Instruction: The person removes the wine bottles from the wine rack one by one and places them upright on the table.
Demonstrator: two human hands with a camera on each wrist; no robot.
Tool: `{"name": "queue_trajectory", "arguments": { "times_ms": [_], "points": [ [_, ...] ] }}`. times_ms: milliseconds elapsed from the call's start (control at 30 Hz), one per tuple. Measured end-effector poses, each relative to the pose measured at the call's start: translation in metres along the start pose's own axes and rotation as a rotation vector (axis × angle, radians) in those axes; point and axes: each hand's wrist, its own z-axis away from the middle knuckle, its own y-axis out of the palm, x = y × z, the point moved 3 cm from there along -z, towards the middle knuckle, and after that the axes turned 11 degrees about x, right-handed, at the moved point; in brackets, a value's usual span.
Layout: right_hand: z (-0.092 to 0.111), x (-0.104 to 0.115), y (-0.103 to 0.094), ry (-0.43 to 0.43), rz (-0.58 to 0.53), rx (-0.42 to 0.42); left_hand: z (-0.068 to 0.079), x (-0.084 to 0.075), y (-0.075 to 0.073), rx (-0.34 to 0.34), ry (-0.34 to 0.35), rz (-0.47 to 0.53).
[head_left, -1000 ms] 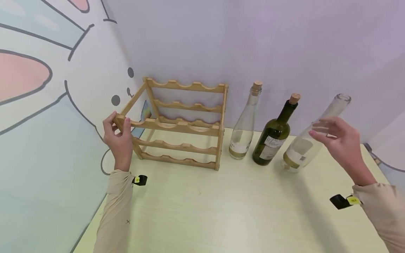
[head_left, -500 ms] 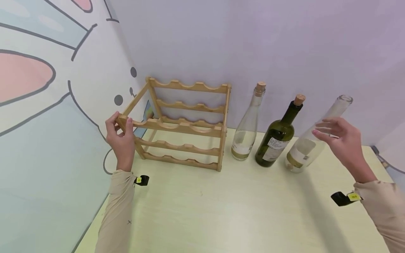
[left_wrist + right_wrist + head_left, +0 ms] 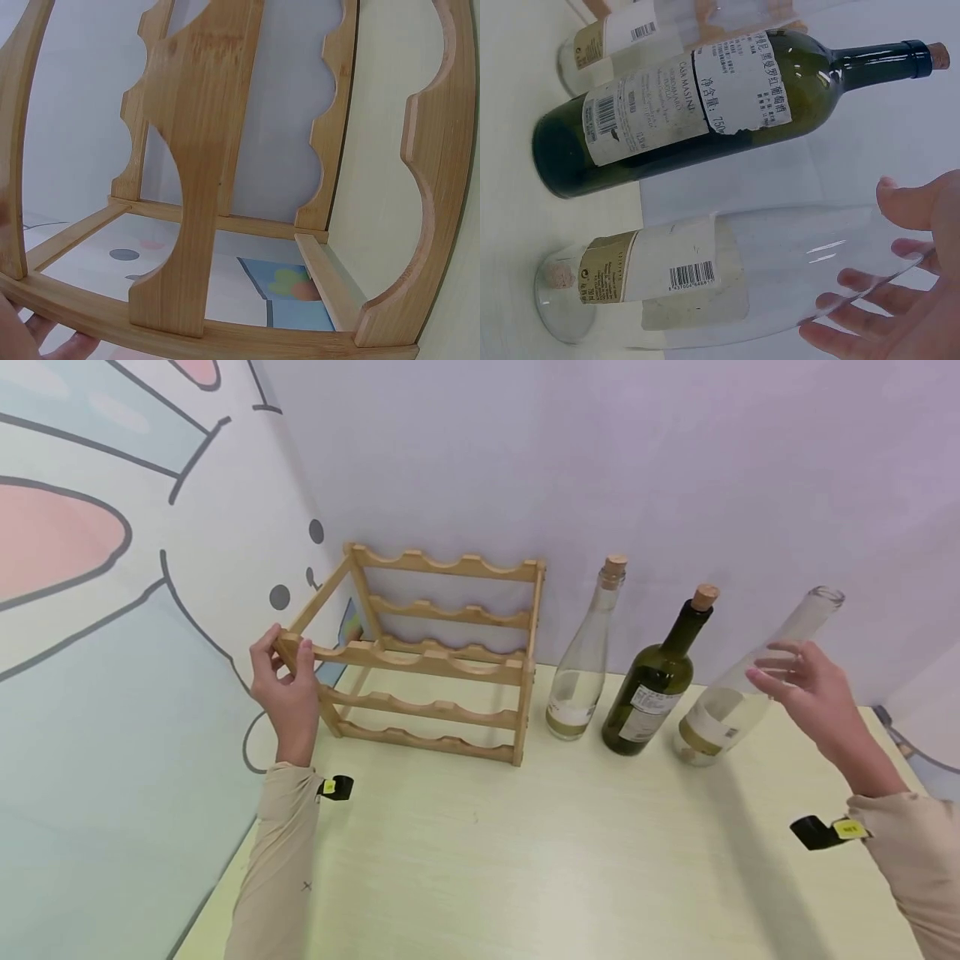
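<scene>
My left hand [image 3: 287, 689] grips the top front left corner of a wooden wine rack [image 3: 431, 664], thumb in front and fingers behind. In the left wrist view its fingertips [image 3: 75, 346] show under the rack's side rail. My right hand [image 3: 810, 702] is round the upper part of an uncorked clear glass bottle [image 3: 780, 270], thumb on one side and fingers seen through the glass on the other. A cork [image 3: 559, 275] shows at that bottle's bottom. To its left stand a corked dark green wine bottle [image 3: 648, 693] and a corked clear bottle [image 3: 577, 685].
The rack has scalloped rails on three levels and stands against the left wall, which bears a cartoon print. All stand on a pale table [image 3: 480, 852] near a plain back wall [image 3: 585, 460]. A small dark object [image 3: 885, 717] lies at the table's right edge.
My right hand has shifted slightly right, and the top of the clear bottle has leaned right with it. The left hand keeps its hold on the rack, and the camera view has shifted slightly.
</scene>
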Motion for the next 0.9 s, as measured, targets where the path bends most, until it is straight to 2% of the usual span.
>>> {"name": "queue_trajectory", "arguments": {
  "times_ms": [133, 300, 400, 533, 733, 800, 900],
  "points": [
    [0.005, -0.001, 0.001, 0.063, 0.056, -0.037, -0.001, -0.001, 0.0, 0.014, 0.0, 0.003],
    [0.007, 0.0, 0.008, 0.064, 0.037, -0.117, -0.003, -0.002, -0.004, 0.004, 0.024, -0.009],
    [0.009, -0.001, 0.011, 0.065, 0.046, -0.09, -0.001, -0.003, -0.002, 0.007, 0.01, -0.049],
    [0.014, -0.005, 0.013, 0.108, 0.061, -0.017, 0.004, -0.004, 0.002, -0.008, -0.013, -0.114],
    [0.03, -0.008, 0.016, 0.115, 0.035, 0.011, 0.02, -0.001, 0.005, -0.055, 0.009, -0.137],
    [0.036, -0.007, 0.017, 0.102, 0.03, 0.004, 0.027, -0.001, 0.004, -0.033, 0.038, -0.16],
    [0.044, -0.003, 0.021, 0.071, 0.013, -0.019, 0.036, -0.004, 0.004, 0.057, 0.09, -0.206]
  ]
}}
